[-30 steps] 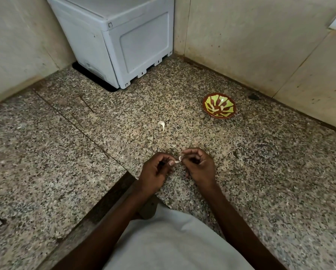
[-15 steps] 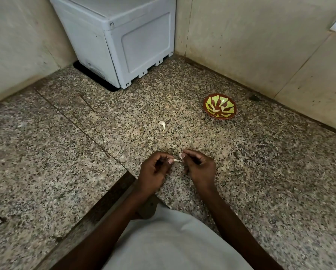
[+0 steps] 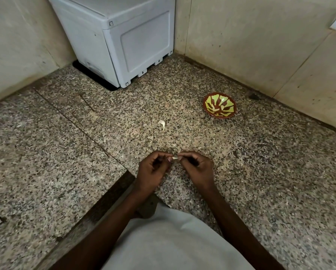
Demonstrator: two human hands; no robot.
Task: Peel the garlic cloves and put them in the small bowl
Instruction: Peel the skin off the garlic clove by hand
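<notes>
Garlic clove (image 3: 175, 158) is pinched between both hands, just above the granite counter (image 3: 260, 172), near its front edge where the slab steps in. Left hand (image 3: 152, 170) is curled almost closed, thumb + forefinger tips on the left end of the clove, other fingers tucked under. Right hand (image 3: 198, 169) same deal, mostly closed, fingertips nipping the right end. Only a tiny pale sliver shows between the tips, so can't tell how much skin is on it tbh. Another clove (image 3: 162, 124) lies loose on the counter further back, roughly mid-slab. Small bowl (image 3: 219, 108), red w/ green pattern, sits toward the back right near the wall edge, well apart from the hands. White appliance (image 3: 120, 36) fills the back corner.
</notes>
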